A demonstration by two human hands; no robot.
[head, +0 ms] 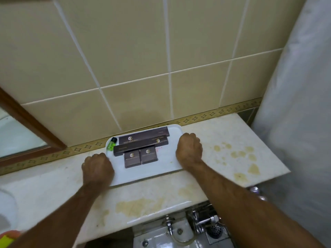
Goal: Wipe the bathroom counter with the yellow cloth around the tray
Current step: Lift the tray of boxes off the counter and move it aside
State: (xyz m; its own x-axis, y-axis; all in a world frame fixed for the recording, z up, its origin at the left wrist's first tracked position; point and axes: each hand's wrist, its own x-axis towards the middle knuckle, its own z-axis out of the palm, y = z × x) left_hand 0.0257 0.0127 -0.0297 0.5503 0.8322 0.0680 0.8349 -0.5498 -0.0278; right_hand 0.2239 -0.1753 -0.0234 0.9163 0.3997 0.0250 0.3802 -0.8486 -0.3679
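Note:
A white tray (166, 163) rests on the pale stone counter (223, 140) against the tiled wall. It carries several dark brown boxes (143, 143) and a small green bottle (111, 144). My left hand (97, 166) grips the tray's left edge. My right hand (189, 149) grips its right edge. Yellowish stains (240, 154) mark the counter to the right of the tray and along its front (138, 206). A bit of yellow cloth (6, 239) shows at the bottom left corner, partly behind my left arm.
A wood-framed mirror (26, 126) hangs at the left. The white sink rim (7, 208) shows at the far left. A plastic curtain (295, 104) stands at the right. Below the counter's front edge are metal valves (202, 221) and a floor drain (215, 230).

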